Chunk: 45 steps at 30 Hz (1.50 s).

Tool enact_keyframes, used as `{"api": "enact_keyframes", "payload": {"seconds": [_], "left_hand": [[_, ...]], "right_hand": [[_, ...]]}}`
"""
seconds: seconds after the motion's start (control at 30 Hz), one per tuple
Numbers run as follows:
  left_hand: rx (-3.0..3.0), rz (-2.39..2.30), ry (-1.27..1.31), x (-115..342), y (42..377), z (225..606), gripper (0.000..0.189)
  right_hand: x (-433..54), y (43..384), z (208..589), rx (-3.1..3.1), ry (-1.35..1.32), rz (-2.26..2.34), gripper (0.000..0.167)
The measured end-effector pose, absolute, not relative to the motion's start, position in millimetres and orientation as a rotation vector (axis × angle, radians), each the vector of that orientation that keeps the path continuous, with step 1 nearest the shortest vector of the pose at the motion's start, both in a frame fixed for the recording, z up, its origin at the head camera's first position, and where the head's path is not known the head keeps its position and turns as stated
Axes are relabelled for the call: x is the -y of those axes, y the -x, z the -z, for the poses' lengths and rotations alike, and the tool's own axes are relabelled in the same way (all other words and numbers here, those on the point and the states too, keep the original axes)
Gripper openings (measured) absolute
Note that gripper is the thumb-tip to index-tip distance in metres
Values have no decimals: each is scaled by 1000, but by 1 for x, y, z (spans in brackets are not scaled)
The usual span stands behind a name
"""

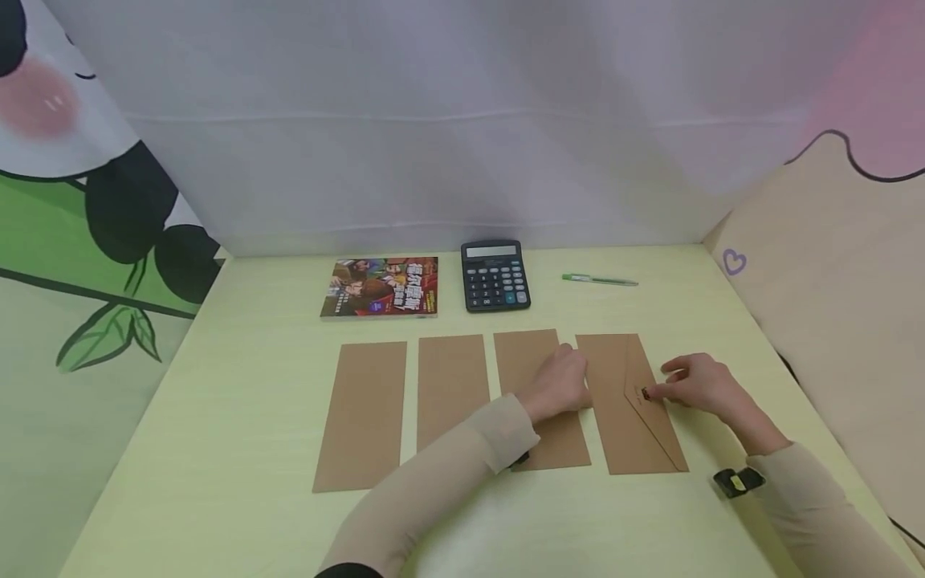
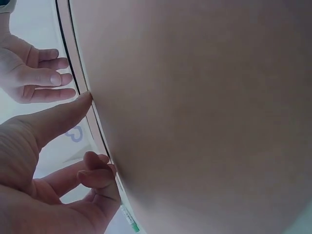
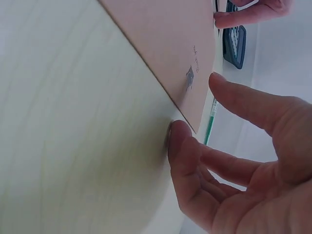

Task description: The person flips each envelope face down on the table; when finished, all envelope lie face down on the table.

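Note:
Four brown paper envelopes lie side by side on the table. The rightmost envelope (image 1: 614, 417) has its flap side up, with a small dark printed mark (image 3: 189, 78) on it. Over the right part of the third envelope (image 1: 556, 445) is my left hand (image 1: 552, 385), its thumb reaching toward the left edge of the rightmost one. In the left wrist view its thumb and bent fingers stand apart, with nothing visible between them. My right hand (image 1: 701, 385) is at the rightmost envelope's right edge, thumb near the mark. Its fingertips (image 3: 180, 136) are down by the table, apart from the thumb.
Two more envelopes, the leftmost (image 1: 361, 417) and the second (image 1: 453, 385), lie to the left. Behind the row are a comic-style book (image 1: 381, 287), a black calculator (image 1: 495, 277) and a green pen (image 1: 600, 279). A white curtain (image 1: 448, 160) hangs behind the table.

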State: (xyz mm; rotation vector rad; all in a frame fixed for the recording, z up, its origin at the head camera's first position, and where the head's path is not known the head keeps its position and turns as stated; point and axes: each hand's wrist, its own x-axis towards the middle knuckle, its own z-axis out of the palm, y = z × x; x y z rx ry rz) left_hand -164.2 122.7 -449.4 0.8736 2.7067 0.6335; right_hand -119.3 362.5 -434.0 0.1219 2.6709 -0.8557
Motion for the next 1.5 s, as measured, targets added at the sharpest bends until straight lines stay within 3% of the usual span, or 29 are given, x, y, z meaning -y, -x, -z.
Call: {"api": "enact_keyframes", "payload": {"seconds": [0.4, 0.67, 1.03, 1.5], "left_hand": [[-2697, -606, -866, -124, 165, 448, 30], [-2700, -566, -852, -126, 162, 446, 22], [-2688, -538, -914, -130, 158, 447, 15], [-2603, -780, -844, -139, 155, 440, 29]], "right_hand": [[-359, 119, 429, -2563, -127, 1044, 71], [-364, 121, 438, -2477, -89, 1206, 70], [-378, 112, 429, -2374, 63, 1352, 48], [-383, 116, 420, -2161, 122, 1580, 49]]}}
